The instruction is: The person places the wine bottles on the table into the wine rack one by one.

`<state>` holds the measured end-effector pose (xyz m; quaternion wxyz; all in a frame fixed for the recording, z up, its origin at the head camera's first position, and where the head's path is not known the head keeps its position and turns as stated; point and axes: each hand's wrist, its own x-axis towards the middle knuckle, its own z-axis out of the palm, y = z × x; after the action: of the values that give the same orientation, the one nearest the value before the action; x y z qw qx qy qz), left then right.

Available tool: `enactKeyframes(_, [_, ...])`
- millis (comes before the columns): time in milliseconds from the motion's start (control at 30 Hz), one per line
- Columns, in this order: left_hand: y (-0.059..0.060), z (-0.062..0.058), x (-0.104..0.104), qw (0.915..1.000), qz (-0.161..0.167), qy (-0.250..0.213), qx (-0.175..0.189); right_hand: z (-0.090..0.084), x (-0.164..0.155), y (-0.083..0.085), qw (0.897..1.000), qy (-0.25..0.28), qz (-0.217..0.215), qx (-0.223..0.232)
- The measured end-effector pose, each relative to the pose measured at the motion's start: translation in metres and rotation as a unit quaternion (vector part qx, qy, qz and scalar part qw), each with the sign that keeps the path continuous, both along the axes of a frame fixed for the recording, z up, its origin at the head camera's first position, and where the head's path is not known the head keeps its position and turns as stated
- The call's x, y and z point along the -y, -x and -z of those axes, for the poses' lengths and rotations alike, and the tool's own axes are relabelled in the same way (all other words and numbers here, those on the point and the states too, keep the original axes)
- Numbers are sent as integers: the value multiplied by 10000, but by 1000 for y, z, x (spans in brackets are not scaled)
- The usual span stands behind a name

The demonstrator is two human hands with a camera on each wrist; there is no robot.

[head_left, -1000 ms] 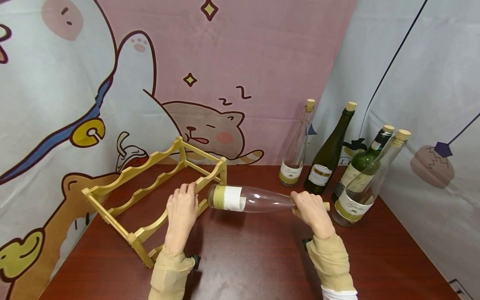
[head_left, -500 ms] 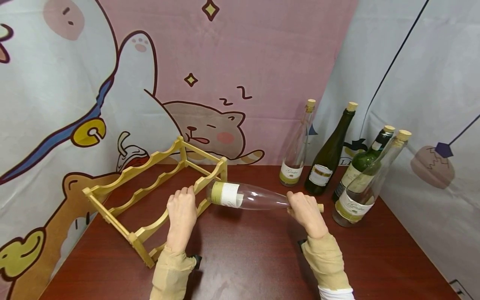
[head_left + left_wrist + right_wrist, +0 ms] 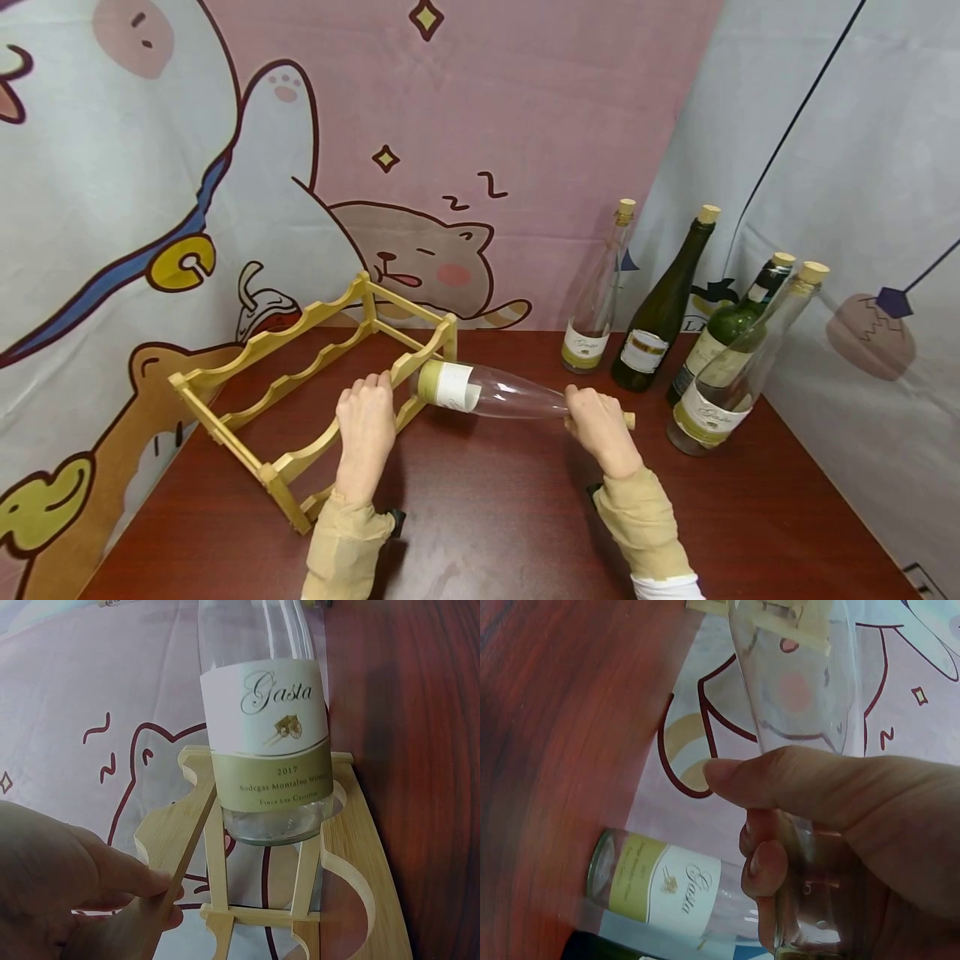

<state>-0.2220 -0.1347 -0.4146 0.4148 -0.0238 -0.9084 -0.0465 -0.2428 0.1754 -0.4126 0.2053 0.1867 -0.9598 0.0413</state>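
A clear glass wine bottle (image 3: 513,393) with a white and green label lies nearly level above the table, its cork pointing right. My right hand (image 3: 602,427) grips it by the neck, thumb and fingers curled round the glass in the right wrist view. The bottle's base reaches between the upper and lower front rails of the wooden wine rack (image 3: 303,457). My left hand (image 3: 366,429) holds the rack's upper front rail, thumb on one side and fingertips showing past its edge in the left wrist view. In that view the bottle's label (image 3: 270,735) faces the camera.
At the back right stand a corked clear bottle (image 3: 588,325), a dark green bottle (image 3: 663,308), a green bottle (image 3: 720,333) and another clear bottle (image 3: 708,408). A cartoon-printed cloth (image 3: 555,100) hangs right behind the table (image 3: 510,517).
The right hand has moved left with the bottle, bringing its base from in front of the rack to between the front rails. The left hand keeps its hold on the rack.
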Motion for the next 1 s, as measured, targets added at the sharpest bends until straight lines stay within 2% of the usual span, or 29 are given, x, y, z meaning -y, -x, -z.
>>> enactKeyframes(267, [0,0,0,10000,-5,-5,87,6,8,1,9997,-3,-12,-238])
enactKeyframes(1000, [-1,-1,-1,9998,11,-65,209,27,35,4,9996,-16,124,-263])
